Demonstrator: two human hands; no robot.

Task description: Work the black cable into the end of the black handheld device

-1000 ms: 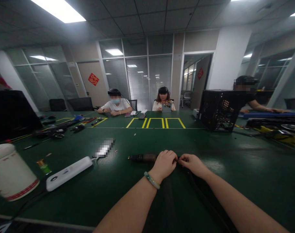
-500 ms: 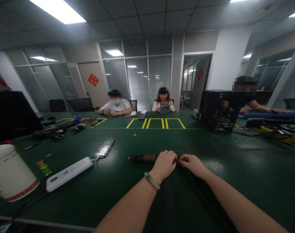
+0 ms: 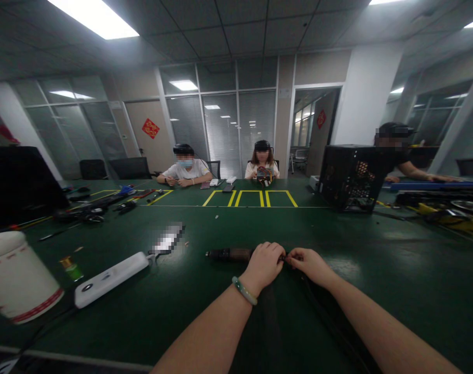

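Note:
A dark electric screwdriver (image 3: 232, 254) lies lengthwise on the green table, its black tip pointing left. My left hand (image 3: 265, 262), with a jade bangle at the wrist, is closed over the tool's rear end. Just beside it my right hand (image 3: 303, 261) is closed in a pinch at the tail of the tool, where a black cable (image 3: 318, 301) runs down toward me under my right forearm. The small part between my fingertips is mostly hidden.
On the left stand a white power strip (image 3: 111, 278), a phone (image 3: 168, 239), a small green bottle (image 3: 70, 269) and a white canister (image 3: 22, 278). A black computer case (image 3: 347, 177) stands right. Two people sit opposite; another person is behind the case.
My hands and the screwdriver have hardly moved. Across the table, the person in the middle has turned the held device, so colored wires now show.

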